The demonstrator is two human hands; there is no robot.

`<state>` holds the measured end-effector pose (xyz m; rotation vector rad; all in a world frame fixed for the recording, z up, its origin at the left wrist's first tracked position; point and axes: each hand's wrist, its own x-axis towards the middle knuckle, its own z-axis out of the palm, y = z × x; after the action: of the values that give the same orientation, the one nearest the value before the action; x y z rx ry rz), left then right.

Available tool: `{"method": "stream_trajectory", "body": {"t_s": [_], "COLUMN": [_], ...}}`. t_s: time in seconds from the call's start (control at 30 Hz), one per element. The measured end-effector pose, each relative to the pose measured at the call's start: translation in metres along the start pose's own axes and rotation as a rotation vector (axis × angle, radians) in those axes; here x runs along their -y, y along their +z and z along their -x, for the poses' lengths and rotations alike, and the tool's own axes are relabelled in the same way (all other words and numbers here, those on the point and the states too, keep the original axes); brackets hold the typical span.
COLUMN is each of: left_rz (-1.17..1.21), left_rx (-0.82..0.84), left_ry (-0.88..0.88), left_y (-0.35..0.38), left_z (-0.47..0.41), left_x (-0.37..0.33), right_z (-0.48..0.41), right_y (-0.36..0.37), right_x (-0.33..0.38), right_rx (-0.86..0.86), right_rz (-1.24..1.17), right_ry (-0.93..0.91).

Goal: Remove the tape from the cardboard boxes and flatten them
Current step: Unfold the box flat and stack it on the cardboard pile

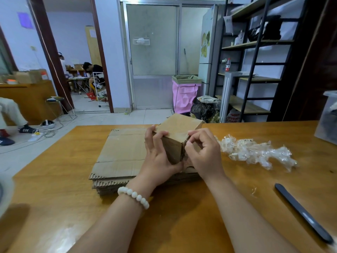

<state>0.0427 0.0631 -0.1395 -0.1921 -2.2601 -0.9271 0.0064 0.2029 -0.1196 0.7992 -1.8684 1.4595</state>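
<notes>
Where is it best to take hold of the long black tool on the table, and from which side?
Pinch the black tool at its middle, from above, fingers across its narrow width. It lies flat and slanted on the table, free all round; the right hand is nearer.

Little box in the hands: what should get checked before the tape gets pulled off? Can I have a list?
1. The left hand grips the small box: ok.
2. The right hand pinches at the box's near edge: ok.
3. Its fingers have really caught something: cannot tell.
4. The flattened stack lies under the box: ok.
5. The tape pile lies apart, to the right: ok.
6. The dark tool lies away from both hands: ok.
</notes>
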Motion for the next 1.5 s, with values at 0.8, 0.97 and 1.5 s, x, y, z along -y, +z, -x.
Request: {"method": "stream_trajectory", "body": {"t_s": [0.8,0.97,1.5], "left_rz": [-0.126,-0.145,-0.092], "left_rx": [-0.251,-0.258,-0.209], "left_ry": [0.242,0.273,0.253], "left_y": [0.016,0.018,0.014], "left_z": [-0.003,-0.003,-0.004], "left_x": [0.004,-0.001,0.003], "right_z": [-0.033,-0.038,-0.027], "right_y": [-0.034,-0.039,-0.027], "right_x": [0.058,0.056,0.017], "right_rx": [0.52,0.601,0.245], "right_rz": [0.76,0.794,0.062], "right_ry": [-0.149,-0.169,0.182]}}
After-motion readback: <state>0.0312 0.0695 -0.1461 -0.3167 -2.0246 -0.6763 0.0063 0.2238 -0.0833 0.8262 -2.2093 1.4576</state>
